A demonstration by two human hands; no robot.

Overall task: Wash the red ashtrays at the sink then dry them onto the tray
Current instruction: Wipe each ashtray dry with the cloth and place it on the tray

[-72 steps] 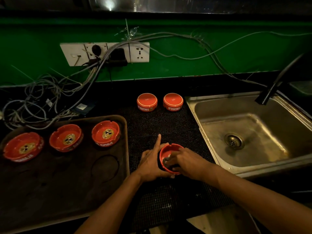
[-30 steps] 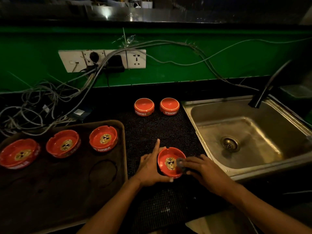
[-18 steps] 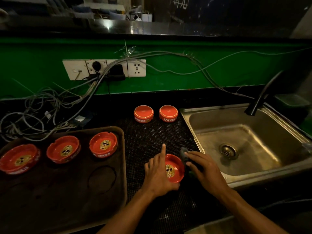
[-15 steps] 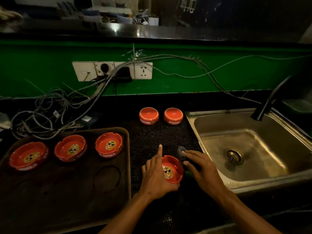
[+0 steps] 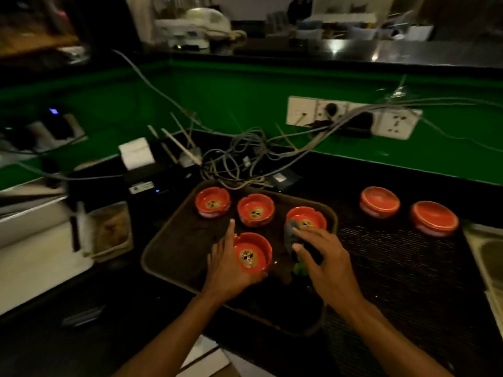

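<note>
My left hand (image 5: 227, 268) grips a red ashtray (image 5: 253, 255) upright over the brown tray (image 5: 174, 246), index finger pointing up. My right hand (image 5: 324, 259) holds a dark cloth (image 5: 290, 234) just right of it. Three red ashtrays (image 5: 213, 201) (image 5: 255, 210) (image 5: 306, 220) stand upright in a row at the tray's far side. On the black mat (image 5: 394, 262) two more ashtrays (image 5: 379, 201) (image 5: 434, 218) lie upside down.
A tangle of cables (image 5: 239, 159) lies behind the tray, running to wall sockets (image 5: 351, 115) on the green wall. A receipt printer (image 5: 138, 164) stands at the left. The sink's edge (image 5: 487, 254) shows at the far right.
My left hand has carried the ashtray leftwards from the mat to over the tray. My right hand with the cloth followed. The view has swung left, so the sink is almost out of sight.
</note>
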